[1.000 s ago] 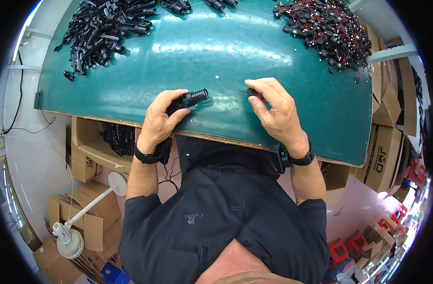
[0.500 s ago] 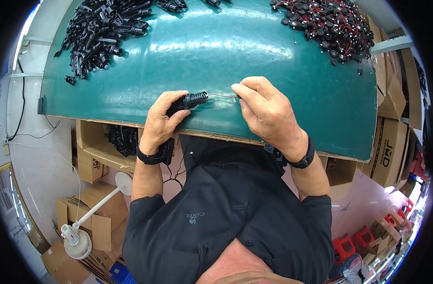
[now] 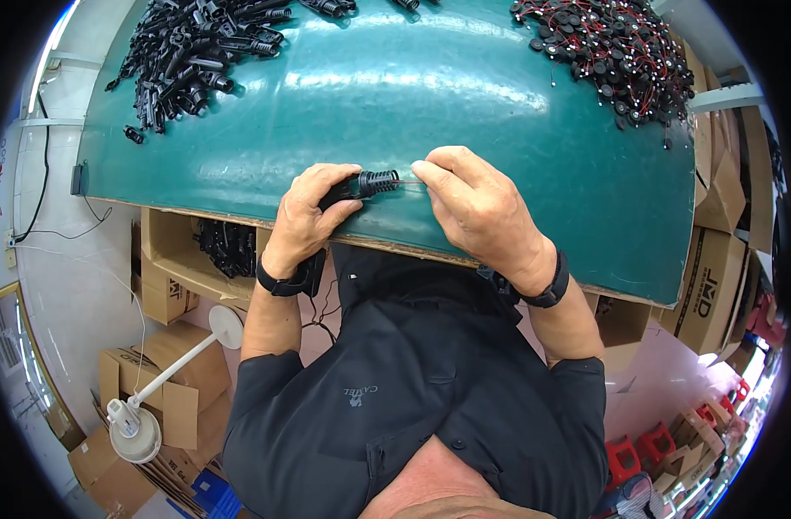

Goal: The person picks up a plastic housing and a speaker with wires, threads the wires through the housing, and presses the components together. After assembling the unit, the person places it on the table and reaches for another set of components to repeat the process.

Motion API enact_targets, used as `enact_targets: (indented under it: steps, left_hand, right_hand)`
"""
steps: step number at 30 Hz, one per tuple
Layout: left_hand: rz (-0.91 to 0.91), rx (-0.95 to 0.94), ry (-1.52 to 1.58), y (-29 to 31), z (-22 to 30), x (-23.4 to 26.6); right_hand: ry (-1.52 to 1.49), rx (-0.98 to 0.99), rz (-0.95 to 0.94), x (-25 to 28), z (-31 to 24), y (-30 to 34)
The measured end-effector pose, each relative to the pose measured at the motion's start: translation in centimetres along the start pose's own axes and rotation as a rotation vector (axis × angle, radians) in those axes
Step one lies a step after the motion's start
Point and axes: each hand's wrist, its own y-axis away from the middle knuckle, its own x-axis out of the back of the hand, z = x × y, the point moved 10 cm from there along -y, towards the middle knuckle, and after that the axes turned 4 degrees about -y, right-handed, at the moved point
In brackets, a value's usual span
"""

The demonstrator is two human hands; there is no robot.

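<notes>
Right hand [image 3: 482, 208], moved closer, pinches wire [image 3: 409, 182]; black tube [image 3: 377, 183] juts from gripping left hand [image 3: 307, 212].

A tube heap [image 3: 183, 73] lies at the far left of the counter [image 3: 569, 199], a disc heap [image 3: 616, 65] at its far right. Near the front edge, a tube [image 3: 380, 183] sits in the left fingers [image 3: 333, 171]; a wire [image 3: 410, 182] spans from its right end to the right fingers [image 3: 443, 180]. Under the counter's left part, a box [image 3: 158, 240] holds parts [image 3: 227, 246]; a carton [image 3: 705, 285] stands right of the counter.
</notes>
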Motion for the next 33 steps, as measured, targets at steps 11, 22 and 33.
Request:
enact_targets:
  steps: [11, 22, 33]
  left_hand:
    - [0.005, -0.028, -0.014, 0.0, 0.0, 0.1]
    - [-0.031, -0.012, 0.049, 0.0, -0.2, 0.0]
    - [-0.080, -0.030, 0.056, 0.0, -0.3, -0.3]
  right_hand:
    - [-0.115, -0.053, -0.001, -1.2, 0.6, -0.1]
    - [-0.191, -0.122, 0.094, -0.6, 1.9, 0.4]
    - [-0.159, -0.083, 0.190, 0.2, 1.1, 0.6]
